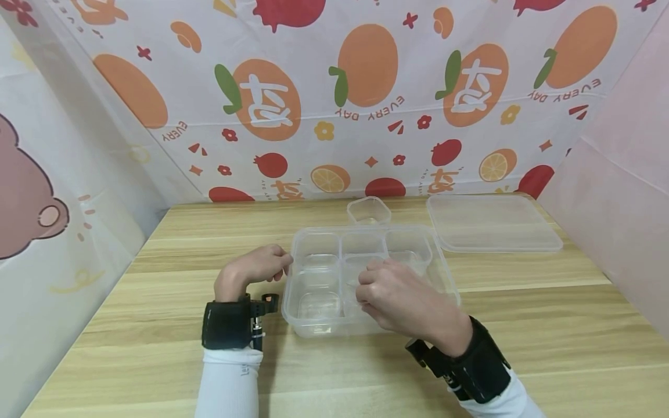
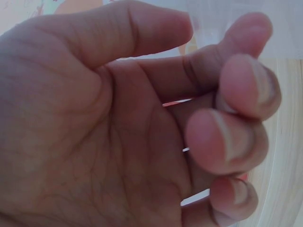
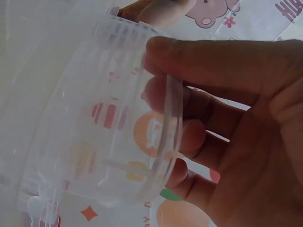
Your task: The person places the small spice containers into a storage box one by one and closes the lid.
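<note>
Your right fingers [image 3: 193, 137] pinch a small clear cup [image 3: 113, 156] by its rim, thumb on one side and fingertips on the other, probably because the thin lip gives a sure hold and leaves the cup's body free below; beneath those fingers lies the large clear box [image 1: 313, 321], with other clear cups [image 1: 320, 305] set side by side inside, likely so that each takes its own space; your left fingers [image 2: 227, 142] are loosely curled, thumb apart from index and nothing gripped, close against the box's left wall, perhaps to steady it; beyond your right fingers a spare cup [image 1: 370, 217] stands on the desk [image 1: 157, 302] behind the box, and farther to their right the flat lid [image 1: 496, 223] lies aside, seemingly to leave the top of the box open to them.
</note>
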{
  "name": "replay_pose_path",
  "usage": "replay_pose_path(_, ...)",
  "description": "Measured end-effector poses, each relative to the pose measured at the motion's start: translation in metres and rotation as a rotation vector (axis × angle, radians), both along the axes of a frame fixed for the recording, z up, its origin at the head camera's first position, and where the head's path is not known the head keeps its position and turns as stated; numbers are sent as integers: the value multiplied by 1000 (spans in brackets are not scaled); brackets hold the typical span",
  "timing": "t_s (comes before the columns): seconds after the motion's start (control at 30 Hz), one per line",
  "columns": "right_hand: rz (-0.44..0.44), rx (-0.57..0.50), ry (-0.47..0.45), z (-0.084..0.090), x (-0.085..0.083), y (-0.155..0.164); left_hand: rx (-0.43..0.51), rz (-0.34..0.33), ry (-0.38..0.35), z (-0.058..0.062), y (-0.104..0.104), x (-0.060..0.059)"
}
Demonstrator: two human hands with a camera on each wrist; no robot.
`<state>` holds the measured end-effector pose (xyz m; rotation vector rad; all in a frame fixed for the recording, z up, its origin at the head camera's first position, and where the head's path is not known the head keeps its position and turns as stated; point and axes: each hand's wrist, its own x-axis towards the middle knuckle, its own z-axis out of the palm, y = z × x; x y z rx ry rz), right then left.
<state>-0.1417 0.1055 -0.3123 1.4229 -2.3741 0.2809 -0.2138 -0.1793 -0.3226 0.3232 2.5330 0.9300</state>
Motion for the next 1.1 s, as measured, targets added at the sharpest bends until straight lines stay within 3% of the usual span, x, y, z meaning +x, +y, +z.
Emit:
replay_pose_path(0.53, 11, 36, -9, -3, 0, 0, -9, 0, -1, -1, 2, 0)
replay_pose_path(1.1, 12, 79, -108, -7, 1, -2, 2, -2, 3, -1, 1, 2)
